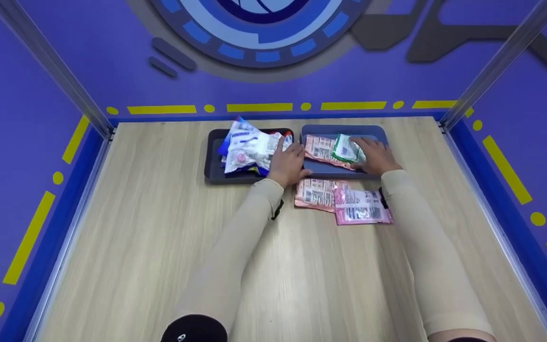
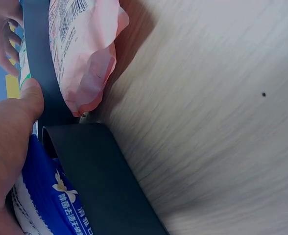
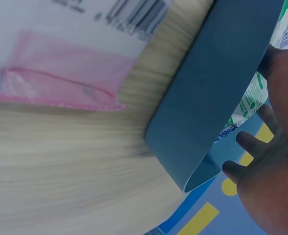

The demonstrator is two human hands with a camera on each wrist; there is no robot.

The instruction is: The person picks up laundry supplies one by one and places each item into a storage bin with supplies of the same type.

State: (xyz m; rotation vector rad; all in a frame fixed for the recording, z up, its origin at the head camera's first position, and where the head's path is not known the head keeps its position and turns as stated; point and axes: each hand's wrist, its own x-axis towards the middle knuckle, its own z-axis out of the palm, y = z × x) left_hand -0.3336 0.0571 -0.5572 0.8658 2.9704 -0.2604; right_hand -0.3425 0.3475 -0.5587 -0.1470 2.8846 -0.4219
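My left hand [image 1: 287, 164] lies over the right end of the dark tray [image 1: 214, 176], its fingers extended onto a white-and-blue packet [image 1: 249, 149]. Its thumb [image 2: 31, 98] points across to the wall of the blue-grey tray [image 2: 41, 63]. Over the right part of that second tray is my right hand [image 1: 375, 156], fingers spread at the end of a green-and-white packet [image 1: 344, 148]. In the right wrist view, the thumb meets this packet [image 3: 252, 98] while the other fingers stay loosely apart. Beneath it, an orange-pink packet [image 1: 320, 147] lies in the tray.
On the table before the blue-grey tray lie another orange-pink packet [image 1: 314, 194] and a pink packet [image 1: 359, 209], overlapping. More blue packets [image 1: 223, 147] stick out under the white one. Blue panels [image 1: 264, 90] stand behind and at both sides.
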